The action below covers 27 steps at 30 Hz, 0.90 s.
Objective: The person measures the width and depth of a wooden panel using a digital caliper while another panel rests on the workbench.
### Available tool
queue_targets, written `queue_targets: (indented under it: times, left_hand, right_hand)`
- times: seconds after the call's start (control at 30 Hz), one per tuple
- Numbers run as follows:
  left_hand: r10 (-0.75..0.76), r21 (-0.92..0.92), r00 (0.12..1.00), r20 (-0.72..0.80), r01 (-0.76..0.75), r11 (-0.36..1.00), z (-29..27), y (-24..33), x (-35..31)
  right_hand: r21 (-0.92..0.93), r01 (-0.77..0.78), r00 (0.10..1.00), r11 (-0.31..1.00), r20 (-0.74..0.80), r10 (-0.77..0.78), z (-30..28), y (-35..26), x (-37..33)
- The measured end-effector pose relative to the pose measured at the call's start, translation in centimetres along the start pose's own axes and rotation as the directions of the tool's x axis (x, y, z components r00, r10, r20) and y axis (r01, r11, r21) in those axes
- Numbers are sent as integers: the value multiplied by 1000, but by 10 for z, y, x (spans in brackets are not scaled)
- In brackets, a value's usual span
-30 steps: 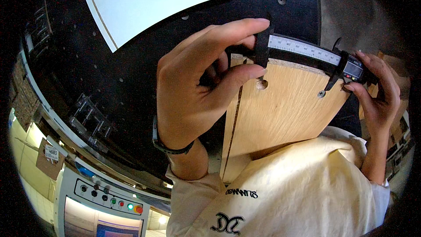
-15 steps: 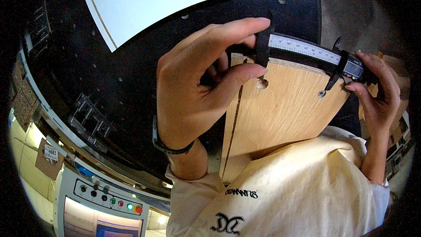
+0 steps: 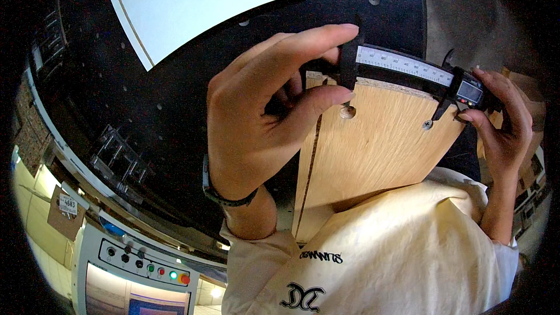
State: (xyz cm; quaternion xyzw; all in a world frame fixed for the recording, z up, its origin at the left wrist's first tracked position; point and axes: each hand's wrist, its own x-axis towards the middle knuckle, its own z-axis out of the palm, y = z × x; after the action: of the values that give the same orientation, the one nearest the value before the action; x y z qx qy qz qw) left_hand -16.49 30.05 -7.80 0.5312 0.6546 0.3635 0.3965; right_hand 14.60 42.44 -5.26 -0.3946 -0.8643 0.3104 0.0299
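A black digital caliper [image 3: 402, 66] lies across the far edge of a light wood-grain board [image 3: 385, 134]. My left hand [image 3: 265, 102] pinches the caliper's fixed jaw between thumb and fingers, its tip at a round drilled hole [image 3: 347, 112]. At the other end, my right hand [image 3: 504, 119] is closed on the sliding part beside the small display [image 3: 469, 92]. The sliding jaw's tip is at a metal screw fitting [image 3: 428, 124] set in the board. The board has a dark groove along its left side, and its near end rests against my shirt.
Beyond my left hand, a white panel [image 3: 204, 6] lies on a black work surface [image 3: 280, 14]. A machine control panel [image 3: 146, 263] with buttons and a screen stands at the lower left. Metal frame parts [image 3: 119, 154] sit along the left side.
Almost nothing differs. Both hands and the caliper stay in place on the board, with only a very slight shift of the whole view.
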Motion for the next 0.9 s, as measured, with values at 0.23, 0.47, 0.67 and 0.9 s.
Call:
queue_targets:
  times: [0.23,0.47,0.67,0.9]
  left_hand:
    - [0,6,1000,5,0,1000,0,0,0]
    - [-18,24,1000,6,18,1000,3,0,2]
    - [-78,43,997,-26,79,996,3,5,-4]
    - [-120,-24,993,-15,120,993,3,6,-4]
  right_hand:
    - [-8,3,1000,1000,-5,-3,0,-3,2]
    - [-17,-12,1000,1000,-20,11,-3,-2,-2]
    - [108,41,997,993,-66,-34,6,-1,4]
    - [100,24,998,995,-62,-18,2,-8,7]
